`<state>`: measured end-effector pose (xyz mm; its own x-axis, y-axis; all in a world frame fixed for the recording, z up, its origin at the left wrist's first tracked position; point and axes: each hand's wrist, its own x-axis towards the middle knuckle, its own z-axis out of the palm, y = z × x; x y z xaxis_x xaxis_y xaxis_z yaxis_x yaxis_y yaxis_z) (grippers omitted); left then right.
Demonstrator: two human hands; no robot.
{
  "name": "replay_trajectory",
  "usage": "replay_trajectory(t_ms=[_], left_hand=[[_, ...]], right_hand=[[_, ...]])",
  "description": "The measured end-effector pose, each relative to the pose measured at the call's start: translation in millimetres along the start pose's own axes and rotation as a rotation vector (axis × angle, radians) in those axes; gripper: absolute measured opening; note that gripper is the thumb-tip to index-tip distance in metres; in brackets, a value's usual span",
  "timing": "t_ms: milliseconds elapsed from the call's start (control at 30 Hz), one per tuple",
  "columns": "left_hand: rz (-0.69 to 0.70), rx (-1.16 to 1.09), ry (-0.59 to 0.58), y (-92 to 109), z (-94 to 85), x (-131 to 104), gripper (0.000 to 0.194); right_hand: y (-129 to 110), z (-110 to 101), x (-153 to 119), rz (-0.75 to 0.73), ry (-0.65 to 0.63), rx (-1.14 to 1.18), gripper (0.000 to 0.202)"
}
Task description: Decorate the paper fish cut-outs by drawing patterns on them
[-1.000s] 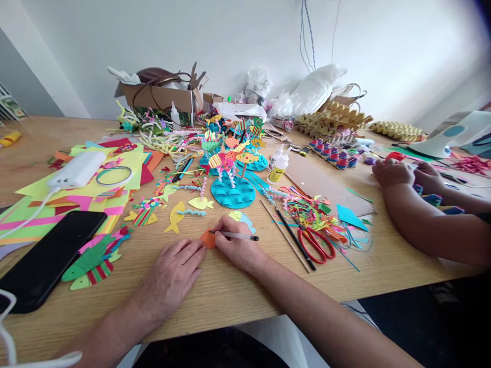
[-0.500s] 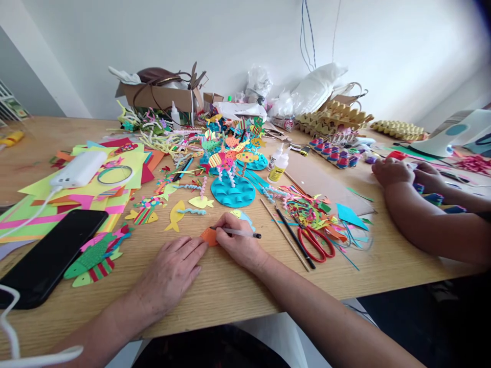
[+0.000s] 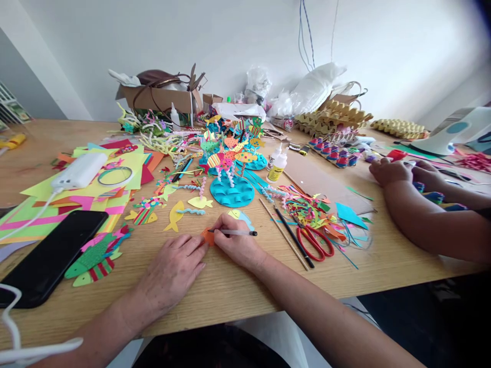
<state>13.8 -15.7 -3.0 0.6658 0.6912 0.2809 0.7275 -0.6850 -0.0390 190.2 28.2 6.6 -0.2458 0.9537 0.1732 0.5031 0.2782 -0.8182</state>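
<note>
A marking step appears to be in hand: a small piece of orange paper (image 3: pixel 208 237) is held flat on the wooden table (image 3: pixel 226 286), between the fingertips of the two hands, and its surface is being worked with a slim, translucent-barrelled pen with a dark end (image 3: pixel 240 233). The pen is pinched between the thumb and fingers of the right hand (image 3: pixel 238 241), its tip brought down onto the paper and its barrel slanted off to the right. The left hand (image 3: pixel 174 263) is laid palm down, its fingers extended and set close together, and the paper's near left edge is met by its fingertips; how firmly it is pressed cannot be told. Some small dark marks seem to be borne by the orange surface, but their pattern is too small to be read, and the full outline of the piece is partly hidden by the fingers. For any further stroke, a light, controlled touch is judged to be called for, with the paper pinned by the left fingertips, since so small a piece could easily be turned or dragged. Care would also be needed around the pale blue and yellow paper fish (image 3: pixel 246 221), partly covered just beyond the right hand.
</note>
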Motion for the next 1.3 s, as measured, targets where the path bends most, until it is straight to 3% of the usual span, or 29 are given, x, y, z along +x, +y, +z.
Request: replay_trajectory(t_ms=[500, 1300], left_hand=[[0.03, 0.038, 0.066, 1.1, 7.1, -4.0, 0.031], [-0.004, 0.038, 0.04, 2.8, 6.0, -4.4, 0.034]], right_hand=[[0.9, 0.2, 1.3, -0.003, 0.017, -0.026, 0.009], [1.7, -0.9, 1.4, -0.013, 0.024, 0.01, 0.011]])
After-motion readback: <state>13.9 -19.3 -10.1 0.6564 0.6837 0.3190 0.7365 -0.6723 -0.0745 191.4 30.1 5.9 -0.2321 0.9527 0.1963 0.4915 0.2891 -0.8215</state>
